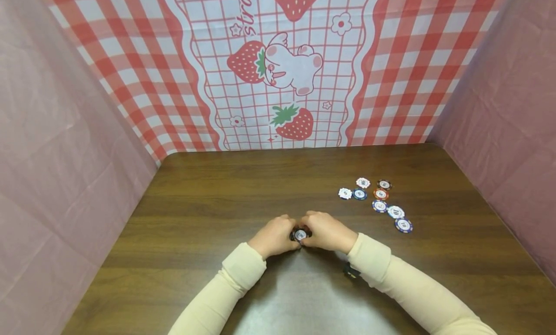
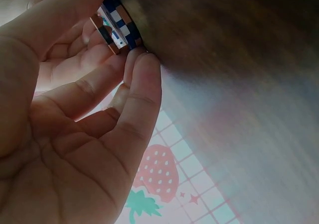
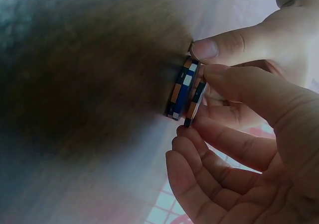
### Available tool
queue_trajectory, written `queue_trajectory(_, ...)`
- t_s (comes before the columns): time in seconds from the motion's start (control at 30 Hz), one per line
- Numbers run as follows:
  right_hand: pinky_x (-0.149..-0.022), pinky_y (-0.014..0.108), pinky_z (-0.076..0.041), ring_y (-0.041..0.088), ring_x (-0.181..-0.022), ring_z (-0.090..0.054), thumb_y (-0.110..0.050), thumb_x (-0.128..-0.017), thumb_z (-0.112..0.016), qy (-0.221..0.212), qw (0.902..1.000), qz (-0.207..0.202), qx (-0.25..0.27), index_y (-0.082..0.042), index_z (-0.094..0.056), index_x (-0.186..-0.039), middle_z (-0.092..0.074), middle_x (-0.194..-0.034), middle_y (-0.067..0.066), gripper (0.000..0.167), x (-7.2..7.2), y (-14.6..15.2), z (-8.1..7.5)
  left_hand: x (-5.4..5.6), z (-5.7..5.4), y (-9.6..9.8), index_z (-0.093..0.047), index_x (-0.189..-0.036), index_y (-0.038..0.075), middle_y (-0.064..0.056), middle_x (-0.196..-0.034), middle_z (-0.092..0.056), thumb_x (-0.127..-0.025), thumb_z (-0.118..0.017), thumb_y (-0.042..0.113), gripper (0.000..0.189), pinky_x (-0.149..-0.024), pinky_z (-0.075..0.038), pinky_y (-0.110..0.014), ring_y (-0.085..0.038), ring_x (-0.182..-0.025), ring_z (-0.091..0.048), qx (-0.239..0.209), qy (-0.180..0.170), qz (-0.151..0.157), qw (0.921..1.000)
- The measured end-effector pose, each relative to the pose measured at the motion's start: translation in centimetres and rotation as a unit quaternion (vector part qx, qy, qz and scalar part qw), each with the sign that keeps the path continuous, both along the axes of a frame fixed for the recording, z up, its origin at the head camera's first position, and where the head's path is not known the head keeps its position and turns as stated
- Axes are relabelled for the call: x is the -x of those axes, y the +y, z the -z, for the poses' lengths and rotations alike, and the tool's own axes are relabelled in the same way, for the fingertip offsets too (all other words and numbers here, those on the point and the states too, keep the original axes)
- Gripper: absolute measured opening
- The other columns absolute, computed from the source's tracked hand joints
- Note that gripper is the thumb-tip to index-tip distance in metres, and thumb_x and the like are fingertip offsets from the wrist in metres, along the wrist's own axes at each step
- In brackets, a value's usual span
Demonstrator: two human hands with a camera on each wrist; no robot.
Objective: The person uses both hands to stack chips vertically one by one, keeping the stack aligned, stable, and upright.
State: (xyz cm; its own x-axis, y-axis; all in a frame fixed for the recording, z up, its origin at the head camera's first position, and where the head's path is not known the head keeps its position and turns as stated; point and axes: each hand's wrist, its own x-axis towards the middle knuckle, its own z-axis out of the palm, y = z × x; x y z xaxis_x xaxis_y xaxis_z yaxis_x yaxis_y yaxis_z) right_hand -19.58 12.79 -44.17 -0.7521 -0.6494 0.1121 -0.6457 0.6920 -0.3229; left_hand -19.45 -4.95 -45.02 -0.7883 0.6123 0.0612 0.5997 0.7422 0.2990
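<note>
Both hands meet around a small stack of poker chips [image 3: 183,89] on the table. The stack's edges are blue, white and orange. My right hand [image 1: 323,232] pinches a dark poker chip [image 3: 196,104] with orange edge patches between thumb and fingers, tilted just above the stack. In the head view this chip's pale face with print shows between the hands. My left hand [image 1: 274,236] curls around the stack from the other side. Its thumb [image 3: 205,50] is at one end of the stack and its fingertips [image 2: 147,64] are at the other.
On the right of the wooden table [image 1: 208,190] lie several loose poker chips, among them a white one [image 1: 345,193], an orange one [image 1: 381,194] and a blue one [image 1: 403,224]. A checked strawberry cloth [image 1: 399,84] hangs behind, with pink cloth at both sides.
</note>
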Motion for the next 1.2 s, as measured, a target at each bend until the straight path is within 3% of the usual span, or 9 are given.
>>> queue_trajectory(0.87, -0.063, 0.025, -0.043, 0.007, -0.069, -0.049, -0.015, -0.072, -0.079, -0.001, 0.9999, -0.010, 0.008, -0.012, -0.070, -0.084, -0.060, -0.077, -0.002, 0.015, 0.04, 0.09, 0.35, -0.02, 0.11, -0.05, -0.067, -0.092, 0.011, 0.000, -0.084, -0.067, -0.073, -0.082, 0.028, 0.029, -0.070, -0.050, -0.030, -0.015, -0.079, -0.059, 0.008, 0.003, -0.002, 1.0000)
queue_trajectory(1.2, -0.063, 0.024, -0.041, 0.006, -0.070, -0.047, -0.019, -0.074, -0.079, 0.001, 0.9997, -0.011, 0.021, -0.013, -0.073, -0.093, -0.062, -0.078, -0.003, 0.021, 0.02, 0.52, 0.54, -0.09, 0.06, -0.12, -0.069, -0.095, 0.010, -0.001, -0.088, -0.068, -0.075, -0.082, 0.028, 0.030, -0.072, -0.050, -0.029, -0.015, -0.081, -0.060, 0.006, -0.001, -0.004, 1.0000)
